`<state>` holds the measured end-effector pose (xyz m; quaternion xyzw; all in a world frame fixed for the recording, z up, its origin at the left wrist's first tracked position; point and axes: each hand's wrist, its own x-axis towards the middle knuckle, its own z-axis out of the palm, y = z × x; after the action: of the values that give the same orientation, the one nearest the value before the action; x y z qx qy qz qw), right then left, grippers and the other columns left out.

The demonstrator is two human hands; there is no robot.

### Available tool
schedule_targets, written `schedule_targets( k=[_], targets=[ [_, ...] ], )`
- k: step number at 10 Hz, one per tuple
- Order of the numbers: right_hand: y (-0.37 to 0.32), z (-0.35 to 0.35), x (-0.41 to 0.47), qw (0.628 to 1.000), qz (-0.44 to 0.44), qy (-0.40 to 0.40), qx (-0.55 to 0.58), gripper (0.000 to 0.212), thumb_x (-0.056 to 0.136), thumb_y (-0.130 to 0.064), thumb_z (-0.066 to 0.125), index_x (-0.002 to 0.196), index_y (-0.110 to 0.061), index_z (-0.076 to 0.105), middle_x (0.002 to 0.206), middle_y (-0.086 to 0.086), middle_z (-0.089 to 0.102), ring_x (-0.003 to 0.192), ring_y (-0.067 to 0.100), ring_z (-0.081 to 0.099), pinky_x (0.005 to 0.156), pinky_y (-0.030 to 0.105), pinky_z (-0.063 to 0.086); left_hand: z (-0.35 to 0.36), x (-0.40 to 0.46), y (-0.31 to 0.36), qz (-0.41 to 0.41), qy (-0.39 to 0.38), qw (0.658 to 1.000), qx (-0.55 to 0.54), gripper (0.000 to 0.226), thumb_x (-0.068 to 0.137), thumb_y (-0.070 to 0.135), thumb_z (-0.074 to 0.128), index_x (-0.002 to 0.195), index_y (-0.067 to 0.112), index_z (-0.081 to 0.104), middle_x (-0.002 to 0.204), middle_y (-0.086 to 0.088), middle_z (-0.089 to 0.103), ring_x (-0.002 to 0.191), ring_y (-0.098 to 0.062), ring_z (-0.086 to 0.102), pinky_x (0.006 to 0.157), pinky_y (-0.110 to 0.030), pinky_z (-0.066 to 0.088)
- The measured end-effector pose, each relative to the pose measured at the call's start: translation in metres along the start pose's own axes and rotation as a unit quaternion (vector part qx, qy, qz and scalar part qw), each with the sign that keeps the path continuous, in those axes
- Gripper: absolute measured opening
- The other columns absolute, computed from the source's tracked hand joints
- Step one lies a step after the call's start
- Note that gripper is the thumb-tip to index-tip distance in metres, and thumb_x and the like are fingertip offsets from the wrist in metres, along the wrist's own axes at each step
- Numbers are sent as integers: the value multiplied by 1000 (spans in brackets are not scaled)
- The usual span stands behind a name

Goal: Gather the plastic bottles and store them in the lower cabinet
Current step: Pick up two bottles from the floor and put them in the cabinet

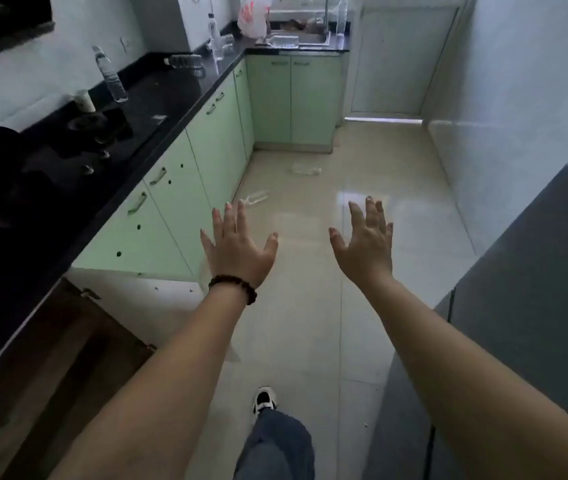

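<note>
I see both arms stretched forward over a pale tiled floor (310,306), the left grip (237,244) and right grip (365,244) spread flat, fingers straight, holding nothing. A dark bead bracelet (234,287) circles the left wrist. Along the left runs a black surface (157,98) above green cabinet doors (206,140). One clear bottle (111,76) stands upright on it; another bottle (305,169) lies on the floor ahead.

Both bare arms reach straight forward, palms down. The left hand (239,245) and right hand (365,242) hold nothing, fingers (374,211) spread; a beaded bracelet (234,287) circles the left wrist.
</note>
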<state>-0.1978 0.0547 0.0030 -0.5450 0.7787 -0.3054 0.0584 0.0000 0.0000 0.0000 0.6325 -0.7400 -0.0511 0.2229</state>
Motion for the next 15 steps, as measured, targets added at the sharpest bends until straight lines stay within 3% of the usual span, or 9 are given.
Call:
schedule_targets(
  k=[5,8,12,15],
  targets=[
    [7,110,197,994,94,-49,-32,64,94,-42,45,148,-17,24,160,10,8,147,22,-2,118,44,0,91,219,-35,-4,-77,997,25,84,87,60,41,153,18,11,160,-8,13,148,-23,1,116,-51,3],
    [42,155,342,992,101,-65,-37,63,94,-42,45,148,-18,25,160,9,7,147,21,-2,118,44,0,163,355,-7,-21,-103,994,22,85,87,61,41,153,19,9,161,-8,12,148,-24,1,117,-52,5],
    [140,191,641,987,46,-144,-61,63,95,-42,45,149,-19,23,160,8,5,147,21,-2,119,44,1,293,580,92,-135,-119,983,25,84,87,60,44,153,21,10,160,-8,14,147,-25,3,116,-51,9],
    [153,259,796,979,-5,-198,-54,63,94,-40,48,148,-19,26,160,8,7,147,21,-2,118,42,0,346,699,94,-212,-122,969,46,83,88,60,43,154,22,8,161,-8,12,147,-25,4,116,-49,10]
  ],
)
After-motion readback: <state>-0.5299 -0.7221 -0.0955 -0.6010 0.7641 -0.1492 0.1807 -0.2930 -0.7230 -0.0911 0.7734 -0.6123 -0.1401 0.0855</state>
